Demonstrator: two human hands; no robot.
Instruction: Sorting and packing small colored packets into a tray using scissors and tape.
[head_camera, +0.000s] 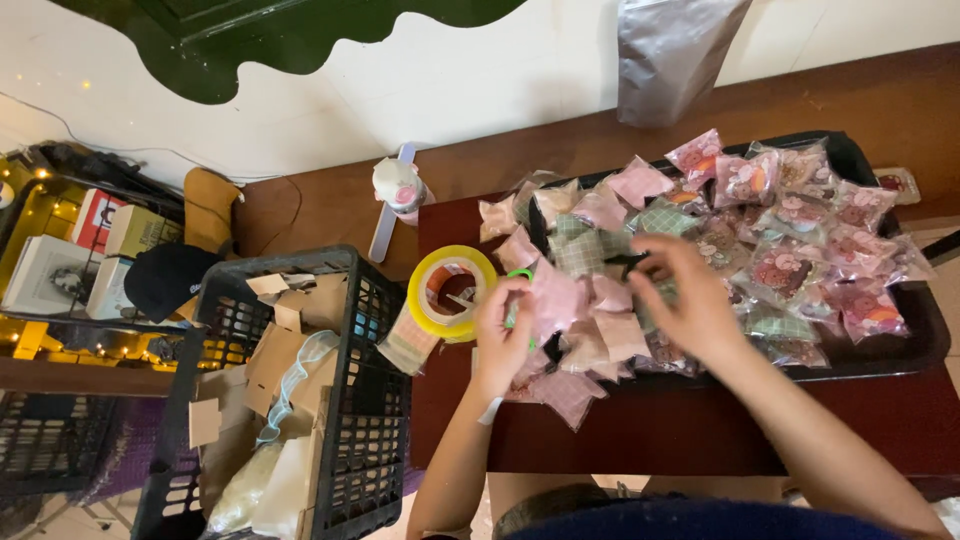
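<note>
The left hand (503, 335) pinched a pink packet (556, 298); the right hand (688, 300), fingers curled, pinched a small dark thing (626, 262). Tape roll (452, 290) and crate (365, 390) sat beside.

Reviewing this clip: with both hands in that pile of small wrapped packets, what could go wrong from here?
1. The pink packets at the pile's near edge hang over the black tray rim; the left hand could nudge them off the table.
2. The tape roll sits at the table's left edge above the black crate; a bump might tip it in.
3. The right hand hides what it grips, so a slip there would be hard to spot.
</note>
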